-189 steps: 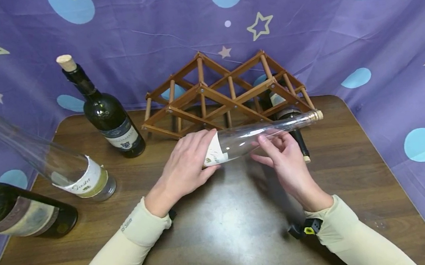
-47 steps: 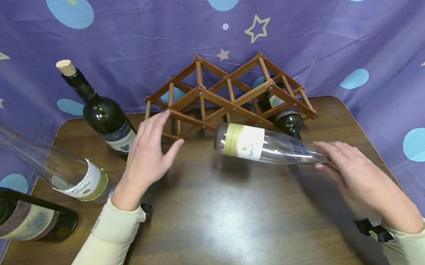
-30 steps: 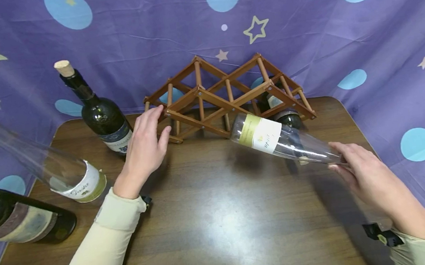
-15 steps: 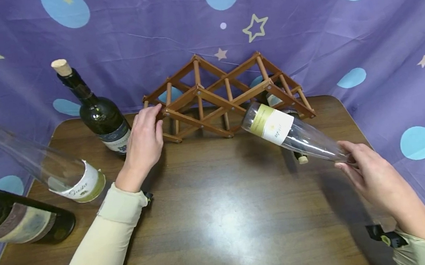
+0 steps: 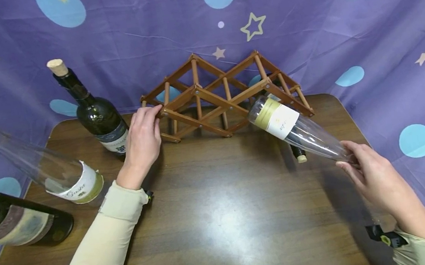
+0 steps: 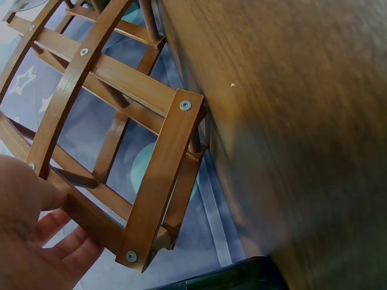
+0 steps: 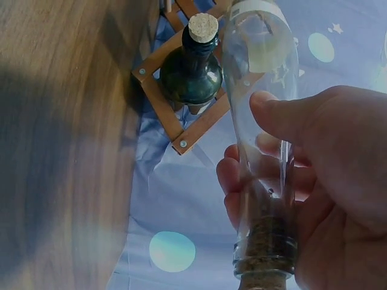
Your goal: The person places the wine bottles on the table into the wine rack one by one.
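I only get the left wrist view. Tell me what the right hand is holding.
Observer: The right hand grips a clear bottle by the neck, base toward the rack.
Operator: Check whether that bottle is sealed.
Observer: A cork fills its mouth, as the right wrist view shows.
Operator: Report what's at the rack's right end.
Observer: A dark bottle rests in that end compartment, its corked neck sticking out toward the person.

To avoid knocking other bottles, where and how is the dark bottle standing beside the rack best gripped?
The dark bottle is probably best gripped by its slim neck, below the cork, from the right: it stands upright, with the standing clear bottle to its front left.
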`<state>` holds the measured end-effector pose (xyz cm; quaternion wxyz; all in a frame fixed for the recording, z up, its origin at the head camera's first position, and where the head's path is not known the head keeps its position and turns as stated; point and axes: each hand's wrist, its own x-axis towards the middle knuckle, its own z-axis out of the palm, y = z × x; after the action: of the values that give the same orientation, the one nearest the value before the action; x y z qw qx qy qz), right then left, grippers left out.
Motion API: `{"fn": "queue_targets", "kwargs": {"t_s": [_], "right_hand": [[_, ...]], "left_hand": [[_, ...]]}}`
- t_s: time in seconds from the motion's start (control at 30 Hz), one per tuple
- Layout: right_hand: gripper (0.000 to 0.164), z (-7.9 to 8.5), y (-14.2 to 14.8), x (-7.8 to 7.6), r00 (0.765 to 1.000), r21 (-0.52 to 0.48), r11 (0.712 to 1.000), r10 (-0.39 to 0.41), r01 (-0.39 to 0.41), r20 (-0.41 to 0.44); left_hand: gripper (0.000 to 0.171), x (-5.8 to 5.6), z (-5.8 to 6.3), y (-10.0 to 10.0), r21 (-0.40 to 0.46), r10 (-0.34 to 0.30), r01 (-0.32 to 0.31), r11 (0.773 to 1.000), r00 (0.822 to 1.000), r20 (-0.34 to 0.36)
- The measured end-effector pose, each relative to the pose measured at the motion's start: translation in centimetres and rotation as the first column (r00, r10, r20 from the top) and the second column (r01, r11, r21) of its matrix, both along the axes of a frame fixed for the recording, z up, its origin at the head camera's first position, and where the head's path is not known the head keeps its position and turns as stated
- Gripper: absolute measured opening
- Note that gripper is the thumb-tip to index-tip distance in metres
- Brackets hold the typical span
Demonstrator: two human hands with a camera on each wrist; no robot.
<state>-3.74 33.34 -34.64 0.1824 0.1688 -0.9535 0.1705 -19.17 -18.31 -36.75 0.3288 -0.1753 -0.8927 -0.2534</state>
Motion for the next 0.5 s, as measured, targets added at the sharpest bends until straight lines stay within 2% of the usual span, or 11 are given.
{"fn": "queue_targets", "kwargs": {"t_s": [0.3,0.5], "right_hand": [[0.051,-0.2,-0.6,0.0,0.998,-0.016,0.998,-0.055,0.056,0.034],[0.05,-0.2,-1.2,0.1,0.998,-0.018,0.998,-0.059,0.059,0.02]], "left_hand": [[0.031,-0.2,0.0,0.1,0.018,0.017,-0.017,1.0,1.0,-0.019],[0.03,-0.3,0.0,0.1,0.019,0.026,-0.026,0.999,0.999,-0.025]]}}
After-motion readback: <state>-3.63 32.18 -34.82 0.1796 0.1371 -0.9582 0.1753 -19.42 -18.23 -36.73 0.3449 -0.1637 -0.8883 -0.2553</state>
